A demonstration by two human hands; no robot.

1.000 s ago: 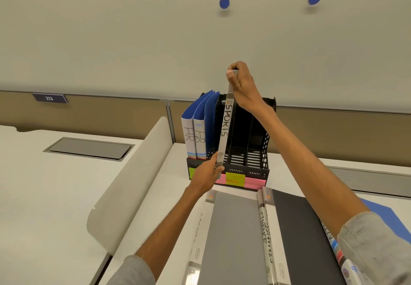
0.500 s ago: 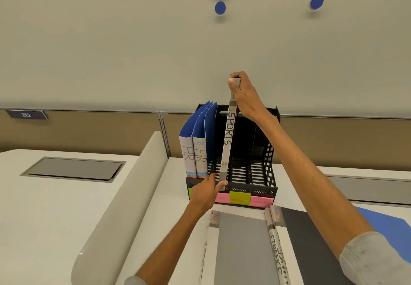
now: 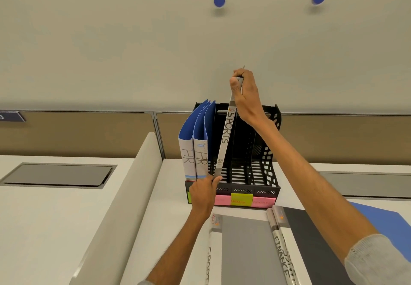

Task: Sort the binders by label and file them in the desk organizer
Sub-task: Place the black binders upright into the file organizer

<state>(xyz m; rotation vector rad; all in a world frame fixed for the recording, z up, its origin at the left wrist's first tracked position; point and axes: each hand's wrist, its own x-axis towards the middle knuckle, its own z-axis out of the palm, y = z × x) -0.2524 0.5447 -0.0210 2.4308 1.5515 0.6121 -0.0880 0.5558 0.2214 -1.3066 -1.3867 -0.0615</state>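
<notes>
**SPORTS binder held at the mouth of the desk organizer**

The SPORTS binder stands tilted, spine toward the camera. Its lower end is at the front lip of the desk organizer, just right of the two HR binders, and its upper end leans right, above the organizer's rear wall. The right hand clasps the top of the spine, thumb on the near face and fingers wrapped behind. The left hand pinches the bottom corner against the lip. That hand hides whether the base already sits inside a compartment.

Handling, as judged: the binder looks slim, light and stiff, so it should keep its shape when held by the ends. Its smooth cover may slide in a loose pinch, and its height would let it swing about the lower corner. Holding both ends of the spine, as shown, suits steering it between the dividers.

Contents: the leftmost compartment holds both HR binders upright, blue covers fanned open at the top. The compartments to the right show only slotted floor. Coloured sticky notes line the base, their writing too blurred to read. On the desk in front lie a grey SPORTS binder, a FINANCE binder and a dark binder, not yet filed.
</notes>
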